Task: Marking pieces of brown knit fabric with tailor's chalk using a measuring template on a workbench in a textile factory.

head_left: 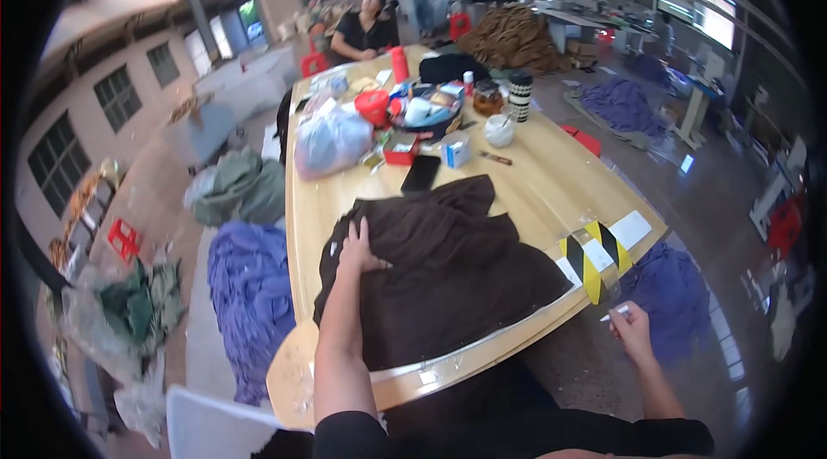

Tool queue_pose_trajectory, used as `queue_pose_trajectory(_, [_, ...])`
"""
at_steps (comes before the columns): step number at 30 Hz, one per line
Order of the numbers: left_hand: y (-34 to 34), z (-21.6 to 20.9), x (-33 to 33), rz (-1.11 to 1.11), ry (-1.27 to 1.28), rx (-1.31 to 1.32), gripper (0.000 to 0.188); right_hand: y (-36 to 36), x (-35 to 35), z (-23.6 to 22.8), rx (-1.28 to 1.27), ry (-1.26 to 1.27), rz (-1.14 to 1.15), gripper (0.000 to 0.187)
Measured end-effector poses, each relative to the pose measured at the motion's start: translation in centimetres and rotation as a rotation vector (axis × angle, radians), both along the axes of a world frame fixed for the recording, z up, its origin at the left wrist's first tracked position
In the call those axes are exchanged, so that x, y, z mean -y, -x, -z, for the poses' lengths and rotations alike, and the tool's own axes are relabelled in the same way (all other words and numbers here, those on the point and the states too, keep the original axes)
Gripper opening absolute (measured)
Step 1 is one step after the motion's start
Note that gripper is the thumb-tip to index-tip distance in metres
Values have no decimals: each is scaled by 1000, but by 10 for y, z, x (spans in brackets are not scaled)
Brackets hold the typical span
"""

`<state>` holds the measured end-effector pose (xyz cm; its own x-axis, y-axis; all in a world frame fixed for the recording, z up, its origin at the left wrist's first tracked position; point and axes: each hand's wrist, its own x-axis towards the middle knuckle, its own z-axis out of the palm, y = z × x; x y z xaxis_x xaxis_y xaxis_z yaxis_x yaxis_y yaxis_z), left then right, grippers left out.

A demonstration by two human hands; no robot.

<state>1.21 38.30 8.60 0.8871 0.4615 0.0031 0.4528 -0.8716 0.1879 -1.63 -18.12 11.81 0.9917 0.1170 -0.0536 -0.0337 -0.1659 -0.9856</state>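
A dark brown garment (448, 269) lies spread over the near part of the wooden table (551, 158), with some folds on its left side. My left hand (357, 248) rests on its upper left, fingers spread and pressing on the cloth. Past the table's right front corner, my right hand (635, 330) is closed on a small white pointed thing (614, 313), too small to name exactly. It is held apart from the garment. Just beyond that hand, yellow-and-black striped tape (593, 274) crosses the table edge.
Beyond the garment are a black phone (422, 173), a stuffed plastic bag (332, 145), a red box (401, 149) and a striped tumbler (519, 97). Purple cloth piles (250, 304) lie on the floor at both sides. A person (366, 33) sits at the far end.
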Motion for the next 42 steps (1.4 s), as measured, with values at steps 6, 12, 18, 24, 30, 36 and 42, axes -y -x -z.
queue_pose_trajectory(6, [-5,22,-3,-343,560,525,40,24,-29,20,-10,-152,-38,4])
queue_pose_trajectory(12, [124,-115,23,-243,1544,1021,24,42,-86,26,598,255,-556,26])
queue_pose_trajectory(18, [354,-234,70,-423,517,1834,52,67,-117,46,801,196,-822,28])
queue_pose_trajectory(24, [574,-147,24,-177,358,1595,38,88,-129,74,967,355,-1149,52])
queue_pose_trajectory(30, [558,-36,80,-566,137,1251,40,85,-144,91,1081,432,-1042,23])
queue_pose_trajectory(36, [454,40,151,-797,441,1063,50,94,-150,61,292,28,-1055,21])
queue_pose_trajectory(42, [302,-15,268,441,527,255,82,101,-133,-43,-263,-657,-1054,25])
